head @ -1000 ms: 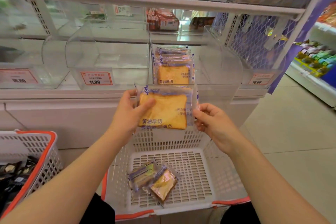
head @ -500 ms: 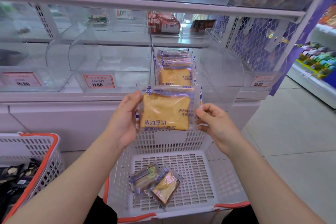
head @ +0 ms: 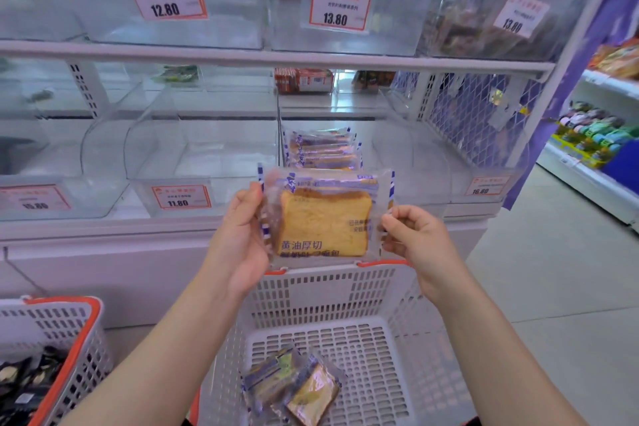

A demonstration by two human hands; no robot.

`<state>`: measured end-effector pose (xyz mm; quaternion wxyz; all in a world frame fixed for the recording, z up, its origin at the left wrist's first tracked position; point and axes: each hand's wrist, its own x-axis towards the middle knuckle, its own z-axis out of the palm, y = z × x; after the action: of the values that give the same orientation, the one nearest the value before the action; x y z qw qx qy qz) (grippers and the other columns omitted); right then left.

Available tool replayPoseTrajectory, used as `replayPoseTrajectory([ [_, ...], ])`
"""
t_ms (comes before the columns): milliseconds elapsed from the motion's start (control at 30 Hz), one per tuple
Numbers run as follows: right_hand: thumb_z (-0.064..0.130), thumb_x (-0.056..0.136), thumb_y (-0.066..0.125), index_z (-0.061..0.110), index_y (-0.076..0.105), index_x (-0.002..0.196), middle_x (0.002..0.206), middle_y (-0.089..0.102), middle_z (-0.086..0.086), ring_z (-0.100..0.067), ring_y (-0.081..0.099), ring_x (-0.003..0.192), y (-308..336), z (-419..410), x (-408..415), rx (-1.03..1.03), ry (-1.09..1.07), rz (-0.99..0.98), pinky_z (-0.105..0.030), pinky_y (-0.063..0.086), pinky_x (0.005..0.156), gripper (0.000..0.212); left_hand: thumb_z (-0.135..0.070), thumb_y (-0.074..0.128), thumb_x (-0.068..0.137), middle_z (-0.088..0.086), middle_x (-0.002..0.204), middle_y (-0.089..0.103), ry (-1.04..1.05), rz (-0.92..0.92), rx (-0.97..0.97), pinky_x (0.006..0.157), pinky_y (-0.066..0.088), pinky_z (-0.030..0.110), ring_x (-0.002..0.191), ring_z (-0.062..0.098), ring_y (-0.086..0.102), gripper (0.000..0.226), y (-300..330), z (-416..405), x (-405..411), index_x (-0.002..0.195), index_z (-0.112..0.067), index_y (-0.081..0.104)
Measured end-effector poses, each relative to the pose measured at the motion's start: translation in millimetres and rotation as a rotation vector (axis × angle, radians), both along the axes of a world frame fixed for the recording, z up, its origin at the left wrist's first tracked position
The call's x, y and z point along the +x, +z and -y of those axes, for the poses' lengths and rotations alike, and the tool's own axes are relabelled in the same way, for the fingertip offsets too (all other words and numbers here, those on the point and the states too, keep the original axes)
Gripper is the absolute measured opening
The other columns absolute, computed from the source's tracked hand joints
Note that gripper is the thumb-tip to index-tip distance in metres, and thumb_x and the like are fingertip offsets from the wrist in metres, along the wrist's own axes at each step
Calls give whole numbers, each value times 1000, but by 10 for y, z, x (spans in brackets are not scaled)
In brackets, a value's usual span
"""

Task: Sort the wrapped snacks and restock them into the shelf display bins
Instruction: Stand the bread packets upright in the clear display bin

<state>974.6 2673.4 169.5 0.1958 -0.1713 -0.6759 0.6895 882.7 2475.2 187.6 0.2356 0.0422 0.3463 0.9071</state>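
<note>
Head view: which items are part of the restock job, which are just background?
In play:
- wrapped toast pack, held by left hand and right hand
- stocked bin
- white basket, two packs left

Background:
- left basket, dark packets
- price tags
- side shelf

a golden-yellow bread slice in a clear wrapper with blue-and-white striped edges and blue lettering point(head: 325, 218), white perforated plastic baskets with orange rims point(head: 345, 290), white price cards bordered in orange-red with black numbers point(head: 340, 7), clear plastic display bins point(head: 193, 156), and white metal shelves point(head: 242, 57).
</note>
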Motion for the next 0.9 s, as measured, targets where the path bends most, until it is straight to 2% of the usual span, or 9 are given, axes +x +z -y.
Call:
replayPoseTrajectory([
  [133,4,86,61,20,58,81,65,67,11,0,61,59,308,-111,-132,77,34,-50,-14,49,55,16,-31,50,88,-13,50,58,103,-161,-182,43,44,14,44,0,53,13,306,-153,-208,79,-21,50],
  [233,1,80,65,23,57,98,78,72,14,3,63,68,615,-247,-274,159,191,-108,-12,47,54,29,-31,46,95,-10,54,60,160,-222,-314,50,40,23,50,7,50,20,489,-254,-374,83,-18,55],
  [333,1,79,68,26,64,92,73,70,16,3,59,63,805,-284,-466,322,278,-52,-11,43,52,29,-33,48,94,-7,68,68,173,-238,-333,50,43,25,54,9,55,21,611,-346,-477,81,-19,57],
  [433,3,78,69,32,68,83,63,66,16,5,54,56,870,-335,-643,398,304,-6,-10,41,50,30,-25,49,95,-10,65,65,228,-334,-406,48,45,20,54,4,56,18,645,-387,-569,80,-21,57],
  [500,0,78,68,27,66,90,62,67,17,7,56,55,879,-426,-727,397,284,28,-9,43,50,30,-18,53,93,-11,84,66,263,-428,-559,70,51,18,75,2,59,4,572,-339,-633,95,-19,56],
  [567,-2,78,68,21,65,97,65,69,14,2,59,60,820,-532,-796,365,230,96,-13,44,53,30,-20,60,89,-10,110,58,242,-516,-795,95,42,23,103,4,54,27,400,-265,-672,115,-19,51],
  [633,-1,76,70,14,64,102,74,69,7,-8,61,68,695,-611,-858,339,181,231,-20,44,58,30,-25,62,87,-8,122,49,162,-512,-921,100,34,25,116,7,46,46,232,-213,-671,129,-16,45],
  [800,-3,77,70,2,60,105,79,63,-5,-14,56,67,333,-609,-1073,317,209,537,-25,46,59,31,-24,63,84,-1,132,54,-80,-480,-817,109,35,38,120,13,51,54,35,-145,-650,134,-12,46],
  [900,5,78,72,9,58,79,72,59,-4,-14,56,66,216,-543,-1260,438,187,631,-31,53,65,15,-19,69,80,-4,137,51,-165,-548,-739,110,33,39,126,13,47,63,-25,-70,-655,137,-16,43],
])
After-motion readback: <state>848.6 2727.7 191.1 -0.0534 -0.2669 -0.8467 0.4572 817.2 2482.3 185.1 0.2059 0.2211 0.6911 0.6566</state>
